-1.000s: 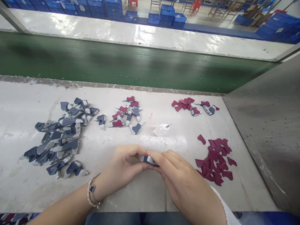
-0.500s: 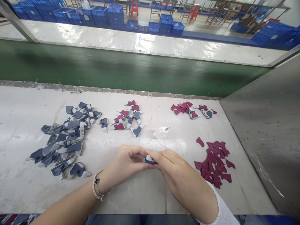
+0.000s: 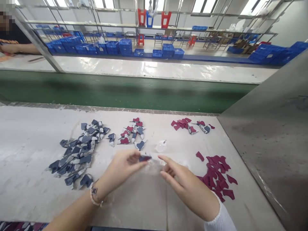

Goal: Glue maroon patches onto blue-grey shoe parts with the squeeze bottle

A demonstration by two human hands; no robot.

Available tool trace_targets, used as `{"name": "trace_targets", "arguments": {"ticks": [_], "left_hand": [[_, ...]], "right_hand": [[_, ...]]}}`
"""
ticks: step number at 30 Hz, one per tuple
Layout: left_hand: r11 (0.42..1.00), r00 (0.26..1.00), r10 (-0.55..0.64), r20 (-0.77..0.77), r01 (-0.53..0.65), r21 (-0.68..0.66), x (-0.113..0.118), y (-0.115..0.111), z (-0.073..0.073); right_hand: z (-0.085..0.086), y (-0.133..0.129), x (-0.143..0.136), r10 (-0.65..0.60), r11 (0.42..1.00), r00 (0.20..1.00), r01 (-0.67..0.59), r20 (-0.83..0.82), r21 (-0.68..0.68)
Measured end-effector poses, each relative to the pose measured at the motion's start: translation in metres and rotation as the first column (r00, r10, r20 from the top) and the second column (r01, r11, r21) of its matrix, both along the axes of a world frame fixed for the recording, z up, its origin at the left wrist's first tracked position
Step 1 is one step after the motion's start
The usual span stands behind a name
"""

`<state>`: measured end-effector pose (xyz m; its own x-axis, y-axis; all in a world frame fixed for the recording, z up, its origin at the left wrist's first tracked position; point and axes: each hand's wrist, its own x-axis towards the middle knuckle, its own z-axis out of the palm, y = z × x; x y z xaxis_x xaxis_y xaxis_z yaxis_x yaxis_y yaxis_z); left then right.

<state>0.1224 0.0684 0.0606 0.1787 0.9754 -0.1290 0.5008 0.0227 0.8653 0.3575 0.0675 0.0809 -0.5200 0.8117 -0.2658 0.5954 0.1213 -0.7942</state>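
My left hand [image 3: 125, 163] pinches a small grey-blue plastic part [image 3: 145, 158] with a dark red face, held above the front middle of the worktable. To its right is my right hand [image 3: 175, 175], apart from the part, thumb and fingers spread with nothing visible between them. Beyond the hands stands a small clear bottle [image 3: 161, 146] with a thin dark tip. A cluster of grey-blue and white parts [image 3: 140, 132], several with red faces, lies behind my left hand. Dark red flat pieces [image 3: 216, 173] are heaped near my right wrist.
A large pile of grey-blue and white parts [image 3: 79, 150] covers the left of the worktable [image 3: 134, 199]. More red pieces [image 3: 181, 123] lie at the back right. A metal panel [image 3: 269, 128] borders the right side. Behind runs a green belt [image 3: 134, 93]; a person's arm [image 3: 21, 48] shows far left.
My right hand has let go of the part and moved apart to the right. My left hand keeps the part, its red face now showing. The camera view has tipped upward.
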Motion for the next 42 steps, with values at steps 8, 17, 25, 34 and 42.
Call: {"name": "trace_targets", "arguments": {"ticks": [8,17,25,34,42], "left_hand": [[0.980,0.829,0.172,-0.532,-0.091,0.176,-0.060,0.055,0.019],[0.997,0.776,-0.001,-0.631,0.050,0.061,-0.100,0.038,-0.003],[0.984,0.823,-0.167,-0.543,0.174,-0.038,-0.091,-0.015,-0.010],[0.986,0.895,0.140,-0.424,-0.086,0.143,-0.082,-0.043,-0.052],[0.949,0.893,0.309,0.328,-0.267,-0.168,-0.039,-0.034,-0.024]], "right_hand": [[-0.029,0.042,0.004,-0.229,0.971,0.973,0.228,0.004,0.077],[-0.047,0.055,-0.016,-0.226,0.964,0.957,0.246,-0.181,0.099],[-0.026,0.018,0.043,-0.333,0.943,0.866,0.303,-0.374,-0.138],[-0.006,-0.039,0.101,-0.640,0.757,0.481,0.530,-0.599,-0.383],[-0.015,-0.023,0.075,-0.346,0.938,0.536,0.218,-0.770,-0.269]]}}
